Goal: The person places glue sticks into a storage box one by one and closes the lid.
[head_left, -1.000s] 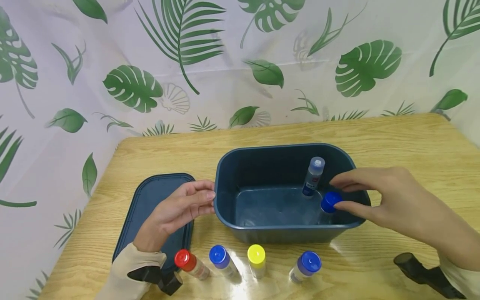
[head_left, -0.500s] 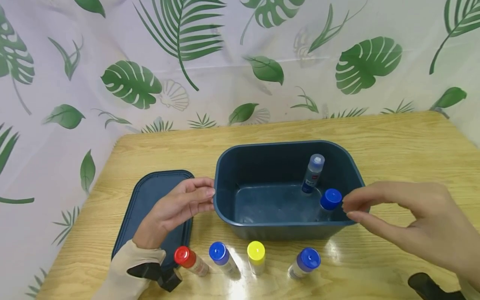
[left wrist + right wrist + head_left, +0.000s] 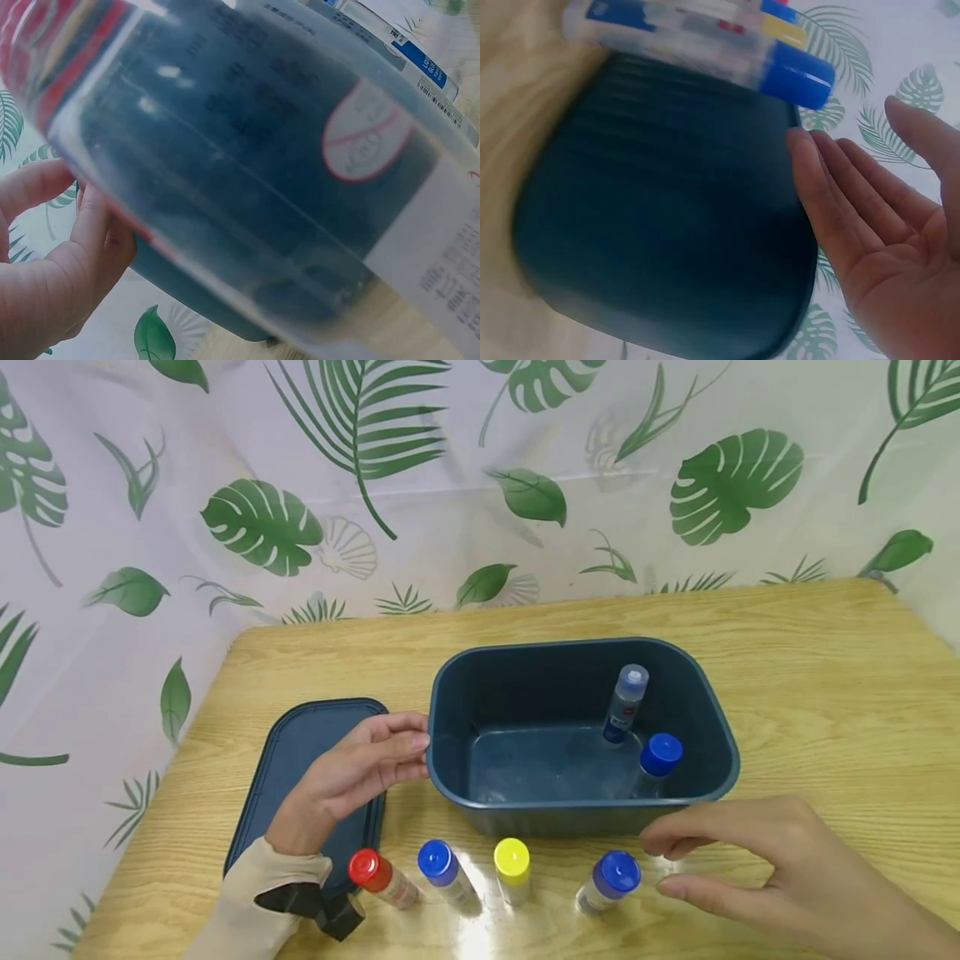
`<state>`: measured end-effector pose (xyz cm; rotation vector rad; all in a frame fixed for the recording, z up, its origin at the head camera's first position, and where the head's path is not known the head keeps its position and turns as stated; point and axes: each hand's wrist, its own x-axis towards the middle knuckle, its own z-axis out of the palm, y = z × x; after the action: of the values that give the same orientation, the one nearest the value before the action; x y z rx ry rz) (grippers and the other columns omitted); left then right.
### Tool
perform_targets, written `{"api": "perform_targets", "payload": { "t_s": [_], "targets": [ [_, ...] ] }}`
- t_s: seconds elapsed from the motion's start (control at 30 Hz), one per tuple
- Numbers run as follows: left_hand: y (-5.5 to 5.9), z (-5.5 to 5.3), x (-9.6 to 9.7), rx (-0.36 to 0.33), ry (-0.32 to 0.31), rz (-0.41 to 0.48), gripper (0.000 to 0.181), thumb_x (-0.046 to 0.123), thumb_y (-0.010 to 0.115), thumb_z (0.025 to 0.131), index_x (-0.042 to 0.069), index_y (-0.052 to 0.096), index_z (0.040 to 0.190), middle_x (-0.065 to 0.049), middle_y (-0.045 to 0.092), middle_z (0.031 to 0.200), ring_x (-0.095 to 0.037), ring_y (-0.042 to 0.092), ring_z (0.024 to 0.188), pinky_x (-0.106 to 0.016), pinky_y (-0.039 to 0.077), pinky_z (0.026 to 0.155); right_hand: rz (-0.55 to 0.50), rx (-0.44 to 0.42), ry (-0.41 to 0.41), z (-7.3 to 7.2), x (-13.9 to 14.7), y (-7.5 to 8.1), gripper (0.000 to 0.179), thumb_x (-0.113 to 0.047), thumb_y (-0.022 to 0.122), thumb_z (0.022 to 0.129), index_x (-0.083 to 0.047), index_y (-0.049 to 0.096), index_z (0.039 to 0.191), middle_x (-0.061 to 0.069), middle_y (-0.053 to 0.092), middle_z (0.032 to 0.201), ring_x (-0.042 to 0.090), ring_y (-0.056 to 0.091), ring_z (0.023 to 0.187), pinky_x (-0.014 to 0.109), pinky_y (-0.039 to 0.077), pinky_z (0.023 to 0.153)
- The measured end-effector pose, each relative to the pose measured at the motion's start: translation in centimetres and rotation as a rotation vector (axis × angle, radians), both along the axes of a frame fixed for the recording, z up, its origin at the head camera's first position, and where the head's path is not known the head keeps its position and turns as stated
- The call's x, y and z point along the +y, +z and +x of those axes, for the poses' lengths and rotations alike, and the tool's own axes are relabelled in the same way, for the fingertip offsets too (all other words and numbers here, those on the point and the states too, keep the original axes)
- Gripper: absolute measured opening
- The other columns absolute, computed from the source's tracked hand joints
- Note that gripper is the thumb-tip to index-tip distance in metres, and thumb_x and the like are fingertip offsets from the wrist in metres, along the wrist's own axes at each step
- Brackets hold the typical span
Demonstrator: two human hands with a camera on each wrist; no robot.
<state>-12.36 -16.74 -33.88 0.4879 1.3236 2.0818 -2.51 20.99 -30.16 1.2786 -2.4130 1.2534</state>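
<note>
My left hand [image 3: 367, 764] touches the left outer wall of a dark blue bin [image 3: 555, 820] with its fingertips. My right hand [image 3: 765, 864] hovers at the bin's front right corner, thumb and fingers apart, holding nothing. Just left of its fingertips stands a clear bottle with a blue cap [image 3: 618, 875]. In the right wrist view the hand [image 3: 877, 225] is spread beside the bin, below that blue-capped bottle [image 3: 799, 75]. Inside the bin's right end stand a blue-capped bottle [image 3: 662, 756] and a clear-topped bottle [image 3: 624, 703].
In front of the bin stand a red-capped bottle [image 3: 382, 878], another blue-capped bottle [image 3: 446, 870] and a yellow-capped bottle [image 3: 512, 868]. A dark blue lid [image 3: 300, 752] lies left of the bin, partly under my left arm. Leaf-patterned cloth [image 3: 450, 485] hangs behind the table.
My right hand has let go of the blue-capped bottle in the bin, drawn out to the right, then come down toward the blue-capped bottle in front. My left hand has stayed at the bin.
</note>
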Motion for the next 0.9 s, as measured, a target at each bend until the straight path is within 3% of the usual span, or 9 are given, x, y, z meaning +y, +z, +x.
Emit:
{"api": "perform_targets", "payload": {
  "t_s": [0.1, 0.3, 0.5, 0.9],
  "targets": [
    [0.0, 0.1, 0.0, 0.003, 0.000, 0.002, 0.012, 0.005, 0.055, 0.097, 0.004, 0.062, 0.107, -0.003, 0.067, 0.095, -0.013, 0.066, 0.087, -0.028, 0.055, 0.084, 0.051, -0.085, 0.000, 0.2, 0.1, -1.0, 0.048, -0.004, 0.080, 0.076, -0.015, 0.065, 0.120, -0.004, 0.070, 0.107, 0.007, 0.067, 0.087, 0.015, 0.053, 0.073],
    [0.2, 0.1, 0.0, -0.001, -0.001, 0.001, 0.012, 0.004, 0.055, 0.097, 0.004, 0.062, 0.107, -0.003, 0.067, 0.095, -0.013, 0.066, 0.087, -0.028, 0.055, 0.084, 0.129, -0.175, -0.023, 0.3, -0.1, -1.8, 0.042, -0.013, 0.078, 0.081, -0.018, 0.064, 0.121, -0.008, 0.069, 0.108, 0.006, 0.066, 0.090, 0.020, 0.056, 0.071],
    [0.3, 0.1, 0.0, 0.002, -0.012, 0.017, 0.012, 0.005, 0.055, 0.097, 0.003, 0.062, 0.108, -0.004, 0.067, 0.096, -0.013, 0.066, 0.088, -0.028, 0.055, 0.085, 0.078, -0.185, 0.001, 0.4, -0.8, -2.1, 0.047, -0.012, 0.079, 0.080, -0.017, 0.062, 0.124, -0.006, 0.069, 0.109, 0.007, 0.066, 0.091, 0.022, 0.056, 0.073],
    [0.2, 0.1, 0.1, -0.003, -0.006, 0.018, 0.012, 0.005, 0.056, 0.097, 0.003, 0.062, 0.107, -0.004, 0.067, 0.096, -0.013, 0.066, 0.087, -0.028, 0.055, 0.085, 0.079, -0.144, -0.033, 0.4, -1.4, -2.5, 0.047, -0.013, 0.078, 0.081, -0.019, 0.062, 0.124, -0.008, 0.068, 0.110, 0.007, 0.066, 0.093, 0.026, 0.057, 0.075]
  ]
}}
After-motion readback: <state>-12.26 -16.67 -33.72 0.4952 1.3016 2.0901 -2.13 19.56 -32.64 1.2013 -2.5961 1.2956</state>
